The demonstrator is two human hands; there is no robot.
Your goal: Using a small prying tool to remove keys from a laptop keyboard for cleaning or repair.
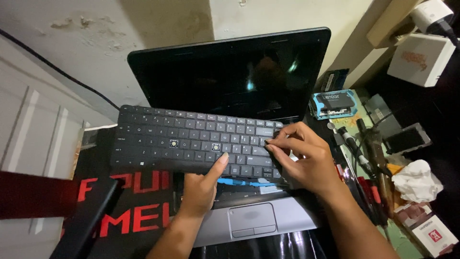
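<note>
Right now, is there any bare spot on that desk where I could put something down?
The mat left of the left hand shows some bare surface, bordered by the lifted keyboard above. The palm rest beside the touchpad is also bare. Right of the right hand it is crowded: screwdrivers, a crumpled tissue, small boxes.

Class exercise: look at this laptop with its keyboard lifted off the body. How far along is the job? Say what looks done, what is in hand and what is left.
Done: the keyboard is already free of the laptop and sits askew over it, two key caps missing. In hand: the left hand props its front edge with a thumb on the keys, and the right hand grips its right end. Left: the blue cable beneath seems still attached; the keyboard is not lifted clear.
</note>
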